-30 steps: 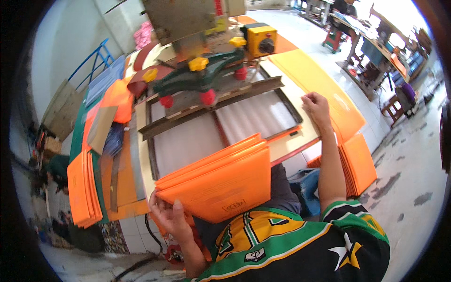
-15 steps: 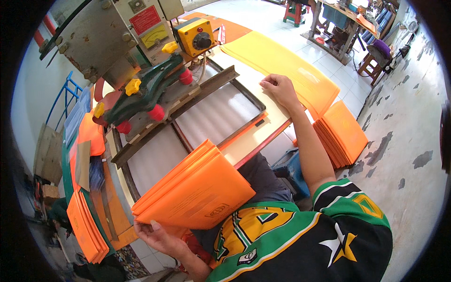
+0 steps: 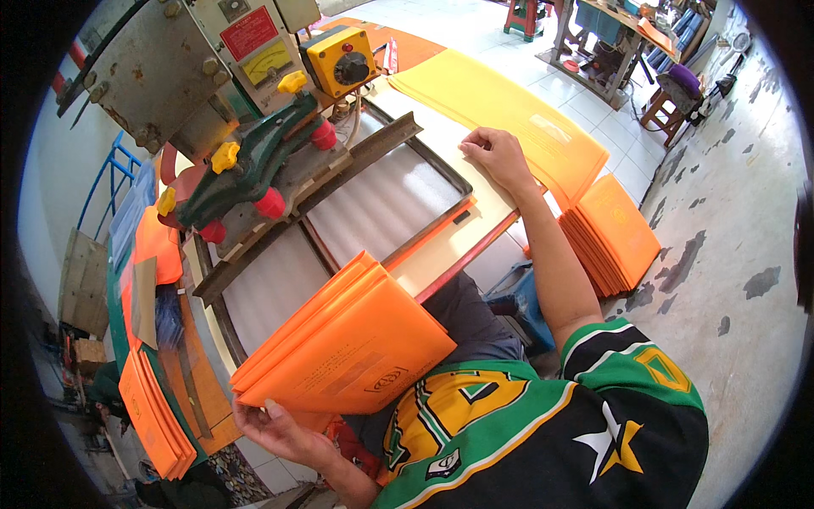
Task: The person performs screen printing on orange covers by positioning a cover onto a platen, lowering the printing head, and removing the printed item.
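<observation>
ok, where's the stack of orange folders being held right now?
Head view, lower left: the stack of orange folders is gripped from below by the left hand, at the near edge of the worktable.

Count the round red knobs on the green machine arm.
3: one red knob near the yellow control box, one mid-arm, one at the lower left end. Others may be hidden behind the arm.

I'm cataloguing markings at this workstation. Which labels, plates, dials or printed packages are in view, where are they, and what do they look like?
Red rectangular plate: upper machine face, pale lettering.
Cream gauge dial: just below the plate, yellowish arc.
Yellow control box: right of the dial, black round knob.
Orange flat envelope stack: held by the left hand, dark print near the lower edge.
Yellow sheet: beyond the right hand, faint pale patch.
</observation>
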Motion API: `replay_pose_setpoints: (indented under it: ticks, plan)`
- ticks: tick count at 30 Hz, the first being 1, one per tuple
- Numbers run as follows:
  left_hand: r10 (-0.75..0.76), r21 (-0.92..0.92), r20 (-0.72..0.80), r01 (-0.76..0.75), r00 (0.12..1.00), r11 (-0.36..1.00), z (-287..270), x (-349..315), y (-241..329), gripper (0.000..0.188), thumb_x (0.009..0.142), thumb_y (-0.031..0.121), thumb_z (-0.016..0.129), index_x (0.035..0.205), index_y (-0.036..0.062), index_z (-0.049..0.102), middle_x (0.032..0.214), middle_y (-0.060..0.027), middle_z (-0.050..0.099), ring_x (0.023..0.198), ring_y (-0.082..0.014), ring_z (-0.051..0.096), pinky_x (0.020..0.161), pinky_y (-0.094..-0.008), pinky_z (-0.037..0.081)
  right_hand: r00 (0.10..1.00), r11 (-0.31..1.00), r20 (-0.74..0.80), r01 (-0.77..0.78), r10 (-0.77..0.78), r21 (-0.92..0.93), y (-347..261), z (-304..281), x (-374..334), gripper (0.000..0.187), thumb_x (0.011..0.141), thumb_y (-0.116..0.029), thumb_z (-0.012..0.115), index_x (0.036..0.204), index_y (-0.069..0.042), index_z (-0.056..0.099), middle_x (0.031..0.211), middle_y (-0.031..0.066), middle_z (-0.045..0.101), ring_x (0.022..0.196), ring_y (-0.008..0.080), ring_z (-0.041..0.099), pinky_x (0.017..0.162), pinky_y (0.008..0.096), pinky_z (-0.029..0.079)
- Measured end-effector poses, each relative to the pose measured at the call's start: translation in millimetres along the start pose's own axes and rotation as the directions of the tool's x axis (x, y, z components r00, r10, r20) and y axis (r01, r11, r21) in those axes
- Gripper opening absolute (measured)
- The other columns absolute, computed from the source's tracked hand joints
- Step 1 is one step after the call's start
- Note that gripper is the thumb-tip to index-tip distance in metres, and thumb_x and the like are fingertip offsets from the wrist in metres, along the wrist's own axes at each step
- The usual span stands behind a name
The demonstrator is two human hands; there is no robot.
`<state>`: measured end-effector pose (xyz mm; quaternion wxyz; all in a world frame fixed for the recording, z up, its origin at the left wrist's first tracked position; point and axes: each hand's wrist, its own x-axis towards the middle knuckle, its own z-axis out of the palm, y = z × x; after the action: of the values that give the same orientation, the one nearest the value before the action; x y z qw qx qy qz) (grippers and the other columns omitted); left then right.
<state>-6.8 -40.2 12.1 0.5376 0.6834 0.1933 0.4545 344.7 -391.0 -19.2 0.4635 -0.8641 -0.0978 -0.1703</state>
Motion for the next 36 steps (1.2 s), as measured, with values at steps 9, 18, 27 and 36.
replay_pose_setpoints:
  ticks: [9, 18, 27, 36]
  plan:
    - [0.059, 0.011, -0.010, -0.059, 0.998, 0.998, 8, -4, 12, 0.049, 0.099, 0.019, 0.057, 0.139, -0.0023, 0.039, 0.143, -0.0163, 0.041, 0.132, -0.0246, 0.043, 0.110, -0.0407, 0.036, 1.000, 0.999, 0.018, -0.018, 0.019, -0.036, -8, 1, 0, 0.022, 0.083, -0.022, 0.071, 0.091, -0.002, 0.074, 0.083, 0.0110, 0.073, 0.078, 0.0209, 0.068, 0.074, 0.0339, 0.053]
    - [0.320, 0.117, -0.060, -0.312, 0.945, 0.943, 15, -4, 12, 0.048, 0.098, 0.018, 0.056, 0.138, -0.0006, 0.038, 0.148, -0.0190, 0.038, 0.136, -0.0300, 0.040, 0.114, -0.0453, 0.034, 0.999, 1.000, -0.015, -0.028, 0.028, 0.001, -2, 1, 1, 0.021, 0.087, -0.021, 0.071, 0.094, -0.001, 0.073, 0.076, 0.0066, 0.070, 0.068, 0.0114, 0.061, 0.066, 0.0268, 0.049]
    - [0.645, -0.386, 0.553, -0.524, 0.528, 0.760, 21, 11, 48, 0.060, 0.094, 0.048, 0.058, 0.128, 0.0008, 0.048, 0.124, -0.0202, 0.054, 0.119, -0.0329, 0.053, 0.098, -0.0478, 0.044, 0.988, 0.969, -0.097, -0.095, 0.119, 0.228, 10, -1, 4, 0.022, 0.093, -0.020, 0.067, 0.094, 0.001, 0.069, 0.078, 0.0012, 0.065, 0.072, 0.0066, 0.057, 0.067, 0.0225, 0.046]
    - [0.272, -0.393, 0.912, 0.844, 0.307, 0.365, 77, 9, 136, 0.113, 0.079, 0.087, 0.032, 0.120, -0.0155, 0.053, 0.121, -0.0446, 0.051, 0.126, -0.0531, 0.047, 0.107, -0.0640, 0.030, 0.986, 0.969, -0.092, -0.113, 0.136, 0.218, 7, 1, 4, 0.023, 0.091, -0.019, 0.067, 0.093, 0.003, 0.069, 0.081, 0.0068, 0.069, 0.076, 0.0124, 0.064, 0.072, 0.0272, 0.050]
